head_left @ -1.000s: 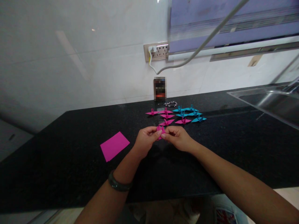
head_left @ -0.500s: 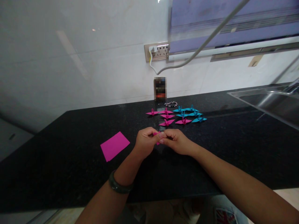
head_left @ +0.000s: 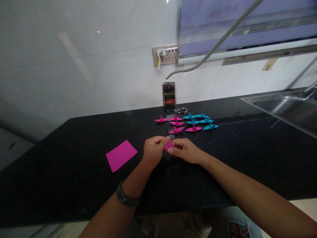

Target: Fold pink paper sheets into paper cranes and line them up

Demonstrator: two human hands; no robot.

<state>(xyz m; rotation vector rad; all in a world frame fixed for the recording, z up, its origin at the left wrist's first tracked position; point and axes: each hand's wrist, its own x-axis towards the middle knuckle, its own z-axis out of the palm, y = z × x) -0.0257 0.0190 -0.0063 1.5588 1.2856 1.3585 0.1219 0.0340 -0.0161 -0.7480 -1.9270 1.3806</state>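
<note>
A small folded piece of pink paper [head_left: 168, 146] is pinched between my two hands above the dark countertop. My left hand [head_left: 155, 149] grips its upper left side, thumb on top. On its right side, my right hand [head_left: 186, 150] holds it with thumb and fingers. The finer folds are too small to make out. Beyond my hands stand several pink paper cranes [head_left: 176, 130] and several blue paper cranes [head_left: 210, 127], grouped close together. Left of my left hand lies a flat stack of pink paper [head_left: 121, 155].
A beaded bracelet [head_left: 181, 111] lies behind the cranes, near a blurred-out upright object [head_left: 169, 95] against the wall. A metal sink [head_left: 284, 107] is set into the black countertop [head_left: 74, 158] at right. A grey cable [head_left: 210, 54] hangs near the wall socket [head_left: 165, 55].
My left thumb has moved up and my fingertips have parted slightly, so more of the folded pink paper shows. Both hands still hold it in nearly the same place.
</note>
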